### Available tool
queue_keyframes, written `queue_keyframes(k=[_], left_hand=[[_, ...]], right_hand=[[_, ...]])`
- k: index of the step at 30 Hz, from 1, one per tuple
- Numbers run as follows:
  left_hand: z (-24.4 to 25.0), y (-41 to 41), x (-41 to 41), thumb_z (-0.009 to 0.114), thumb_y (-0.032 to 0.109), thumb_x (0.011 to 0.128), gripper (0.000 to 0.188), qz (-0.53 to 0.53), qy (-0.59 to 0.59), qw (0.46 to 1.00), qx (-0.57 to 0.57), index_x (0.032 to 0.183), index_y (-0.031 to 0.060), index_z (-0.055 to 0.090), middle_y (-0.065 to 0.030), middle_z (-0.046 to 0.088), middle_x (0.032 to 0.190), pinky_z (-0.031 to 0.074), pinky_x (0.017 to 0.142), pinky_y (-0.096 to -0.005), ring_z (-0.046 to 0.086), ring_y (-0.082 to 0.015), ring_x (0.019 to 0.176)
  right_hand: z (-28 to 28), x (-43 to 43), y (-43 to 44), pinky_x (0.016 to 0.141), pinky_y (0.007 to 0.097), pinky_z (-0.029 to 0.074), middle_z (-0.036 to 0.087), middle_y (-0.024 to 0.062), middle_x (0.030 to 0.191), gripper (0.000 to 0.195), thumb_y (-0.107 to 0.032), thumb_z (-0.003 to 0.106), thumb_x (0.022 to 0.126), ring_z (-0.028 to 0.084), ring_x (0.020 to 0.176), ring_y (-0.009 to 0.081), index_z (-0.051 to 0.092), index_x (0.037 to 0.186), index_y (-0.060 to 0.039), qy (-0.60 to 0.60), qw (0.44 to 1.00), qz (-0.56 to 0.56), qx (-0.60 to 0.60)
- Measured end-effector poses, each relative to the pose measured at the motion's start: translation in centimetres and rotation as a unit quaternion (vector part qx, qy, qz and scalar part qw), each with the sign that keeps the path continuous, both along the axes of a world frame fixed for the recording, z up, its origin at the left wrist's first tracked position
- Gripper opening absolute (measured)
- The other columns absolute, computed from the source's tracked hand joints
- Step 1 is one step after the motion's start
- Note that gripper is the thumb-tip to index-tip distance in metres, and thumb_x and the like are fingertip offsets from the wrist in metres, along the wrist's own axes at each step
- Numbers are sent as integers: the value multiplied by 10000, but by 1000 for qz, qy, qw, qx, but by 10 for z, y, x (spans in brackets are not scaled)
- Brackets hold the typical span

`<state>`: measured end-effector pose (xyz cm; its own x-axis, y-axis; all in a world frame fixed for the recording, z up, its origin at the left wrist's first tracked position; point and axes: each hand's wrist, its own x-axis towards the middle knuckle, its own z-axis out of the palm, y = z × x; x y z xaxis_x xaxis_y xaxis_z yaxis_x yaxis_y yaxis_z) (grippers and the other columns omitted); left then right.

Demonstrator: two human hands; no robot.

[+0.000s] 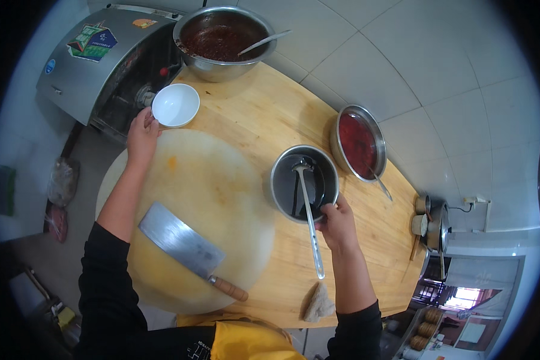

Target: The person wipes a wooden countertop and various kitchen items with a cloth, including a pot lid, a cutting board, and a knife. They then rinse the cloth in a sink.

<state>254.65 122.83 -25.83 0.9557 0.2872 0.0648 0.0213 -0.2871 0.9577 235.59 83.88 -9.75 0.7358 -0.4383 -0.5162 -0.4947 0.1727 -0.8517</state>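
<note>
At the far left of the wooden table, my left hand (144, 132) grips the rim of a white bowl (176, 105) that has nothing in it. My right hand (339, 222) holds the near right side of a steel pot (273, 191) of dark liquid. A long-handled ladle (309, 216) rests in this pot, its handle over the rim towards me. Between my arms, a cleaver (180, 240) with a wooden handle lies flat on a big round cutting board (207, 180). A crumpled grey cloth (319, 304) lies near the table's front edge.
A large steel bowl (225, 69) of dark red sauce with a spoon stands at the back, beside a grey machine (112, 49). Another steel bowl (337, 144) of red liquid, also with a spoon, is near the tiled wall. Pots (436, 227) stand at the table's right end.
</note>
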Motion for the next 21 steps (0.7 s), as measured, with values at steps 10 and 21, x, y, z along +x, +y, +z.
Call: queue_keyframes(k=[10, 21], left_hand=[[9, -14, -15, 560, 29, 862, 249, 38, -107, 962, 247, 1097, 42, 643, -126, 569, 1180, 513, 839, -309, 593, -253, 1039], [6, -10, -13, 550, 16, 855, 230, 36, -101, 965, 240, 1055, 49, 659, -104, 583, 1161, 508, 847, -323, 594, -240, 1027]], right_hand=[[-44, 44, -15, 480, 298, 568, 632, 172, 942, 448, 64, 415, 861, 660, 644, 226, 422, 1302, -15, 2, 999, -15, 37], [-50, 38, -11, 555, 269, 561, 642, 141, 930, 410, -36, 470, 919, 658, 675, 195, 421, 1325, -18, -25, 997, 13, 71]])
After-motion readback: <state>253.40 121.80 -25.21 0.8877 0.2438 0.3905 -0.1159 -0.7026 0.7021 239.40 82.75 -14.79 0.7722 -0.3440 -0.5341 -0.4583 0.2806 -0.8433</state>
